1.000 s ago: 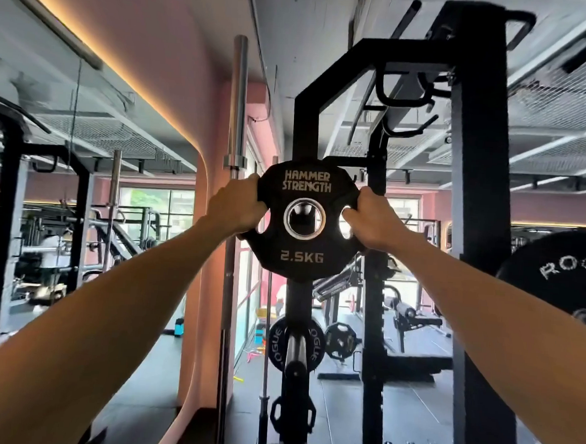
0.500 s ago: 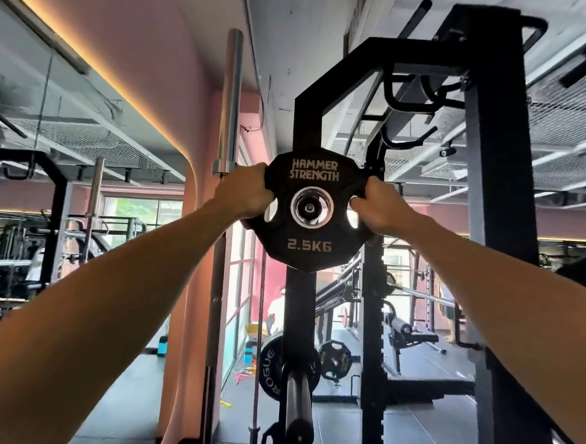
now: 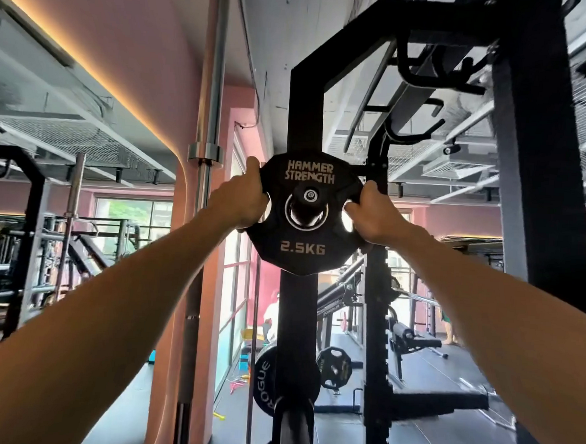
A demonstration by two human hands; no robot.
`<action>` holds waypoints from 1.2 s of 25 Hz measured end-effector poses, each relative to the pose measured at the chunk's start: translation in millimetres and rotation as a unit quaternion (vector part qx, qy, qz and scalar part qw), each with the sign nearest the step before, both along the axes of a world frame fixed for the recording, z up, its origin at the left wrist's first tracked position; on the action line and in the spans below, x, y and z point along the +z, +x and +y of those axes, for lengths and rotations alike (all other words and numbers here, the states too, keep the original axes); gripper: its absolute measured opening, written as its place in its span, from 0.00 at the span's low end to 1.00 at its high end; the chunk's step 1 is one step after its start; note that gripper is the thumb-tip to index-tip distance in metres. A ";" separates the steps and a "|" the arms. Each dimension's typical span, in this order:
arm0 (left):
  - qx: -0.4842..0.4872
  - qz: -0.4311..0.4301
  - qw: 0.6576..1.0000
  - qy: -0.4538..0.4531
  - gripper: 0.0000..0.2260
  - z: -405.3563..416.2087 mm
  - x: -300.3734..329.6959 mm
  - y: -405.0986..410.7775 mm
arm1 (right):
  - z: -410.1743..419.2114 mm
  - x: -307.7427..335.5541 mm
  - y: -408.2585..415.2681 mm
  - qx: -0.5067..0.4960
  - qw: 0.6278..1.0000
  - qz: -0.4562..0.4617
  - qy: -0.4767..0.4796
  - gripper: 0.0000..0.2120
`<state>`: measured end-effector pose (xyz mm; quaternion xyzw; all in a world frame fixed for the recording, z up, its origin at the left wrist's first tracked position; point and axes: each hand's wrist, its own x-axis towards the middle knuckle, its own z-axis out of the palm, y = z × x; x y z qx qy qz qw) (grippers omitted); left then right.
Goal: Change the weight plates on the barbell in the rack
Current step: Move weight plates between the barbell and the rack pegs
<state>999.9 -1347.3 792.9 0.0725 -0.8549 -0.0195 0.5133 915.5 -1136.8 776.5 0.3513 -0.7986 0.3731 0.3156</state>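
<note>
pink wall (image 3: pixel 150 58) | black floor (image 3: pixel 443 433), possibly rubber | both hands grip plate (image 3: pixel 304 243)

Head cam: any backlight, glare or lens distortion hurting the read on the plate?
Head view: windows behind backlight the scene, yet the 2.5 kg plate lettering reads clearly; glare glints on its steel centre ring; wide-angle bends the rack uprights and stretches both forearms; left hand and right hand sharp.

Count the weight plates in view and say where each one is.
3: the 2.5 kg plate gripped by both hands on a rack peg; the Rogue plate low on the same upright; a small plate behind. More may be hidden.
</note>
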 end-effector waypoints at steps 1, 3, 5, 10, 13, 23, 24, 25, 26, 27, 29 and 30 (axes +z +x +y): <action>-0.008 0.008 1.000 -0.001 0.12 -5.6 -1.6 -11.4 | -6.2 -2.5 -9.9 -0.003 1.000 -0.003 -0.006 0.10; -0.020 0.020 1.000 -0.003 0.11 -17.5 -4.5 -34.9 | -18.0 -6.1 -29.9 -0.009 1.000 -0.006 -0.015 0.09; -0.027 0.028 0.999 0.003 0.11 -29.2 -7.6 -55.3 | -28.0 -7.2 -48.3 -0.011 1.000 -0.005 -0.017 0.10; -0.035 0.038 0.998 0.020 0.08 -48.4 -15.6 -94.0 | -51.9 -8.0 -89.1 -0.008 1.000 -0.008 -0.019 0.12; -0.047 0.050 0.997 0.019 0.09 -56.3 -14.9 -108.6 | -64.4 -10.0 -110.6 -0.005 0.999 0.010 -0.040 0.14; -0.028 -0.028 0.998 0.054 0.19 -51.0 -32.1 -94.4 | -66.9 -26.5 -100.8 -0.149 0.984 -0.019 0.100 0.22; -0.041 -0.037 0.996 0.070 0.21 -53.0 -40.3 -91.6 | -63.6 -29.6 -95.0 -0.159 0.979 -0.020 0.128 0.21; -0.054 -0.049 0.994 0.081 0.23 -54.2 -49.5 -85.1 | -58.4 -34.4 -87.6 -0.156 0.976 -0.026 0.149 0.20; -0.062 -0.068 0.993 0.078 0.24 -56.5 -59.1 -77.7 | -51.2 -41.8 -80.2 -0.140 0.975 -0.037 0.167 0.20; -0.061 -0.098 0.991 0.067 0.25 -58.0 -70.5 -68.3 | -42.9 -52.4 -75.9 -0.111 0.976 -0.058 0.179 0.21; -0.045 -0.152 0.986 0.055 0.24 -59.1 -97.0 -46.0 | -25.1 -81.0 -65.9 -0.052 0.978 -0.110 0.170 0.24; -0.043 -0.172 0.982 0.068 0.23 -55.8 -111.2 -34.0 | -16.0 -96.0 -61.9 -0.037 0.978 -0.127 0.159 0.26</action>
